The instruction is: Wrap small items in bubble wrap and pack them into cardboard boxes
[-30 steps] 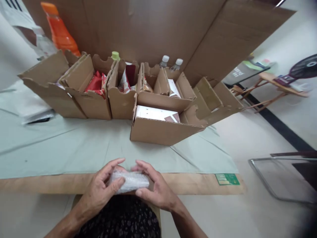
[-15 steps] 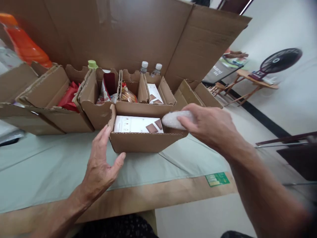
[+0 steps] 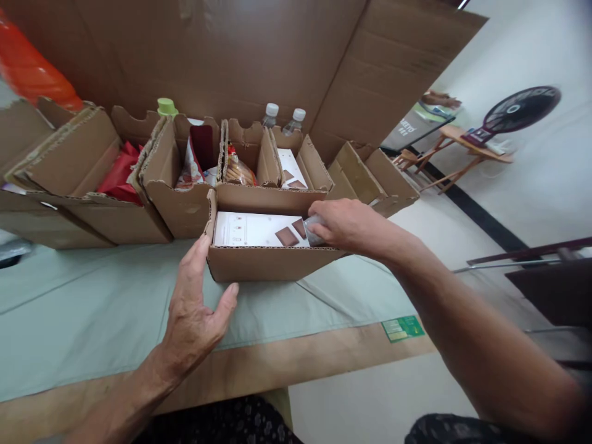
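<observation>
My right hand (image 3: 345,227) reaches into the right end of the front cardboard box (image 3: 259,262) and is closed on a small bubble-wrapped packet (image 3: 312,229), which is mostly hidden under my fingers. A flat white carton (image 3: 252,230) with brown squares printed on it lies inside that box. My left hand (image 3: 197,308) is open, fingers spread, its thumb and fingertips touching the box's front left corner. The box stands on a pale green cloth (image 3: 92,308).
Behind stands a row of open cardboard boxes (image 3: 176,203) with red packets (image 3: 118,176), snack bags and a second white carton. Two small water bottles (image 3: 282,120), a green-capped bottle (image 3: 166,108) and an orange bottle (image 3: 32,74) stand before a tall cardboard wall. A fan (image 3: 520,111) and wooden stand are at right.
My right hand carried the bubble-wrapped packet from my lap forward and lowered it into the front box. My left hand let go of it and moved to the box's front left corner.
</observation>
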The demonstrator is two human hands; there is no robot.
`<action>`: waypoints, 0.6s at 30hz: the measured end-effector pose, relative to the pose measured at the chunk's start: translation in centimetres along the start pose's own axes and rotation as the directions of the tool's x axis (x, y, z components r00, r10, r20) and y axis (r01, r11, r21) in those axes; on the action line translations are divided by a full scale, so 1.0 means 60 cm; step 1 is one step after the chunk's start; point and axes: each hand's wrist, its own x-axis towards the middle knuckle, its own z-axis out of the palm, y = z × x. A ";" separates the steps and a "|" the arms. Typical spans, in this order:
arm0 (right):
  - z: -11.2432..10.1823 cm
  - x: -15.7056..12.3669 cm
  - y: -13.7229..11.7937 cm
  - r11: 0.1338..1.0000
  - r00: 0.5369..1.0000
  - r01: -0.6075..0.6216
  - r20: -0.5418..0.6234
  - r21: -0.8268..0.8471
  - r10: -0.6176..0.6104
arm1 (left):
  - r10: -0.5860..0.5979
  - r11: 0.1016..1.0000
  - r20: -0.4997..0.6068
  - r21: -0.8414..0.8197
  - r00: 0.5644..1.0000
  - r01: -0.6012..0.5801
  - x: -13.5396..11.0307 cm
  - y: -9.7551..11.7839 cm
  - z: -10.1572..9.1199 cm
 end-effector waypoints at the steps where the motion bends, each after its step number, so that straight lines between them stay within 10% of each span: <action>1: 0.002 0.003 0.001 1.000 1.000 0.008 0.015 -0.003 -0.008 | -0.005 1.000 -0.002 -0.002 1.000 0.005 -0.001 0.000 0.000; 13: 0.006 0.007 0.021 0.976 0.984 0.179 -0.026 0.127 -0.177 | -0.062 0.998 0.027 -0.020 0.998 0.062 -0.001 0.004 -0.002; 16: 0.015 -0.043 0.034 0.954 0.955 0.133 -0.291 0.269 -0.051 | -0.102 0.992 0.021 -0.066 0.995 0.103 -0.006 0.003 -0.011; 18: 0.041 -0.095 0.044 0.882 0.839 0.121 -0.522 0.455 0.154 | -0.144 0.979 0.028 -0.138 0.989 0.147 -0.011 -0.002 -0.018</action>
